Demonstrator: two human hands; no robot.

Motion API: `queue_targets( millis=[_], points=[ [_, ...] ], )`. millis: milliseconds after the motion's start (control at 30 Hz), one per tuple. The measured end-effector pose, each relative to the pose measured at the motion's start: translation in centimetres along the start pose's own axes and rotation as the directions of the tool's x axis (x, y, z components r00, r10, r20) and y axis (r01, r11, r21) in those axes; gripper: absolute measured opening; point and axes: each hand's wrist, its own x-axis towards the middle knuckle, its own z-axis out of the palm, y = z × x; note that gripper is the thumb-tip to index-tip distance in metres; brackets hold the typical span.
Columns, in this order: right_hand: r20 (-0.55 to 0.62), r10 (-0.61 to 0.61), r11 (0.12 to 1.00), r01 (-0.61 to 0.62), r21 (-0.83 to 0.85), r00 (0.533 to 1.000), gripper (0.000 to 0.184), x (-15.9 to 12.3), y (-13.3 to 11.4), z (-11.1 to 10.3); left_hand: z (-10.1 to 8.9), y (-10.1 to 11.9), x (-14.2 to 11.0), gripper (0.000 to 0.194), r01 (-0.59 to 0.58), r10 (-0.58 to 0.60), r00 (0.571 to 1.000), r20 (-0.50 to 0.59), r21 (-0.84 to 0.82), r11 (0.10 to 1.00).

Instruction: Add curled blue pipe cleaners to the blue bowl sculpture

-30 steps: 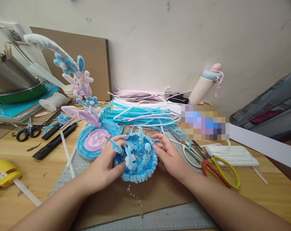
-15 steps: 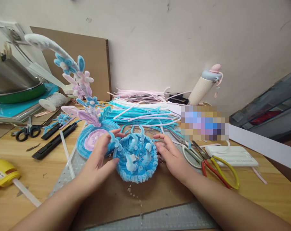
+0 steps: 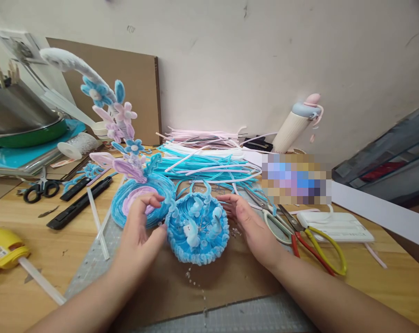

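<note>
A round blue pipe-cleaner piece (image 3: 198,256) with a ruffled rim sits on the brown cardboard, curled blue spirals rising from it. My left hand (image 3: 142,231) is at its left side, fingers curved and apart, the thumb close to the rim; whether it touches I cannot tell. On the other side my right hand (image 3: 252,226) has its fingers spread beside the rim, holding nothing. A string of clear beads (image 3: 195,282) trails from the piece's front edge. Behind my left hand stands a pipe-cleaner flower stem (image 3: 126,120) on a blue and pink coiled base (image 3: 117,203).
Blue, white and pink pipe cleaners (image 3: 202,162) are heaped behind. Red-and-yellow-handled pliers (image 3: 313,245) and a white device (image 3: 337,226) lie at right. At left are a yellow glue gun (image 3: 4,254), a black cutter (image 3: 79,203) and black-handled scissors (image 3: 41,187). A bottle (image 3: 294,125) leans against the wall.
Both hands have loosened slightly from the blue piece's rim, the left drawing a little to the left. The piece has turned slightly. The whole view has shifted a little.
</note>
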Motion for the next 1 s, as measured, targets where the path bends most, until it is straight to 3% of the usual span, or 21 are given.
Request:
queue_targets(
  millis=[100,200,300,400,700,867,1000],
  points=[
    [0.049,0.05,0.994,-0.055,0.092,0.998,0.044,0.0,0.0,0.2,-0.4,0.8,-0.8,0.013,-0.124,0.13,0.987,-0.094,0.072,0.99],
    [0.044,0.096,0.991,-0.099,0.089,0.994,0.047,-0.1,-0.1,0.3,-0.6,1.6,-1.5,0.015,-0.285,0.272,0.958,0.09,0.185,0.941],
    [0.04,0.108,0.99,-0.111,0.088,0.993,0.048,-0.2,-0.1,0.3,-0.5,2.2,-2.1,0.028,-0.427,0.324,0.894,0.31,0.365,0.827],
    [0.043,0.082,0.995,-0.084,0.055,0.996,0.047,-0.3,-0.2,0.3,-0.3,2.8,-2.3,0.034,-0.516,0.34,0.848,0.406,0.489,0.703],
    [-0.008,0.03,0.999,-0.031,-0.044,1.0,0.033,-0.1,-0.2,0.3,0.0,3.7,-2.2,0.033,-0.59,0.307,0.802,0.512,0.598,0.543],
    [0.006,-0.026,0.995,0.026,-0.1,1.0,0.025,0.0,0.1,0.2,0.3,3.2,-2.6,0.048,-0.528,0.205,0.839,0.503,0.666,0.527],
    [0.016,-0.058,0.99,0.06,-0.13,0.998,0.023,-0.1,-0.1,0.4,0.6,3.3,-2.7,0.041,-0.479,0.12,0.856,0.503,0.682,0.553]
  ],
)
